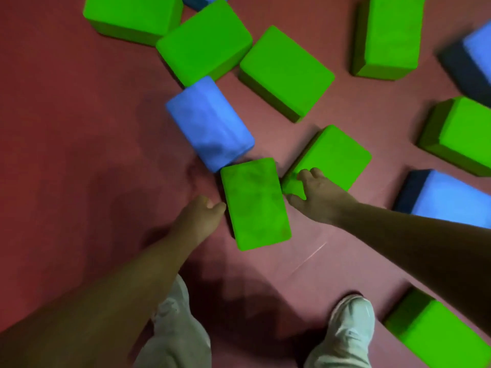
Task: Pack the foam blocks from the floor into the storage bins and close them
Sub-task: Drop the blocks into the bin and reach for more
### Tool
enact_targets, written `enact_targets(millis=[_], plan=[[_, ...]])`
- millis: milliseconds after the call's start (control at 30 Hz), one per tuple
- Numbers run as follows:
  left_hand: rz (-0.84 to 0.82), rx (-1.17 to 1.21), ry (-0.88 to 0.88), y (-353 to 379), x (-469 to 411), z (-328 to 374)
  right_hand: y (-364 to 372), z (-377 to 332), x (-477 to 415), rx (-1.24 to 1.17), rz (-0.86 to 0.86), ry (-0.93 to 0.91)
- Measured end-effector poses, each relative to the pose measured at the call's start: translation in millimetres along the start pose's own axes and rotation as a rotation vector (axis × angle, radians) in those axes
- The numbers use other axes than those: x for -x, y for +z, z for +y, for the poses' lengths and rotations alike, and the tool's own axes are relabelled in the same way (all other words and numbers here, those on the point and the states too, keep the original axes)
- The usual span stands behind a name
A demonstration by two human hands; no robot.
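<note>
A green foam block (255, 203) lies on the red floor (79, 155) right in front of me. My left hand (202, 216) is at its left edge with curled fingers touching the side; a grip does not show. My right hand (316, 195) is at its right edge, fingers spread, thumb by the block and fingertips resting on the corner of a second green block (334, 152). A blue block (210, 123) touches the near block's far corner. No storage bin is in view.
Several more green blocks (284, 70) and blue blocks (451, 197) are scattered across the floor ahead and to the right, and one green block (438, 335) lies at the lower right. My trouser leg (178, 328) and shoe (350, 322) stand below the hands.
</note>
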State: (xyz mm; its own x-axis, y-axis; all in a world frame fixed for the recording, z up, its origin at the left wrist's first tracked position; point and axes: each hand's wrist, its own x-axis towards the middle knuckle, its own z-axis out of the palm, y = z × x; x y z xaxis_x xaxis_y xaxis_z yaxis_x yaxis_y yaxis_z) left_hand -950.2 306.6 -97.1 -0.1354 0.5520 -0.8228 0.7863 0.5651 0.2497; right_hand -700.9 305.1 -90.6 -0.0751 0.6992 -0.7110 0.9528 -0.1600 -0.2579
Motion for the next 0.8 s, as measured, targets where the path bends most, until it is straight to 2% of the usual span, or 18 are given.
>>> enact_targets(millis=[133, 300, 400, 533, 633, 733, 800], plan=[[-0.095, 0.158, -0.069, 33.2, -50.1, -16.0, 35.9, -14.3, -52.8, -0.170, 0.019, 0.051], [-0.279, 0.564, -0.062, 68.1, -57.8, -16.8, 48.4, -19.5, -101.0, -0.500, -0.025, 0.278], [-0.183, 0.718, -0.028, 70.2, -53.0, -17.2, 46.8, -24.3, -97.3, -0.805, -0.068, 0.298], [-0.084, 0.826, 0.033, 59.1, -31.1, -21.7, 36.2, -21.9, -66.8, -1.021, -0.176, 0.100], [-0.047, 0.899, 0.108, 41.3, -18.3, -15.6, 24.0, -17.6, -45.2, -1.015, -0.116, -0.030], [0.003, 0.919, 0.203, 21.6, -7.2, 3.6, 19.2, -18.2, -27.1, -0.805, 0.121, -0.109], [0.053, 0.934, 0.220, 13.2, -4.1, 22.2, 21.5, -20.1, -21.0, -0.686, 0.201, -0.136]])
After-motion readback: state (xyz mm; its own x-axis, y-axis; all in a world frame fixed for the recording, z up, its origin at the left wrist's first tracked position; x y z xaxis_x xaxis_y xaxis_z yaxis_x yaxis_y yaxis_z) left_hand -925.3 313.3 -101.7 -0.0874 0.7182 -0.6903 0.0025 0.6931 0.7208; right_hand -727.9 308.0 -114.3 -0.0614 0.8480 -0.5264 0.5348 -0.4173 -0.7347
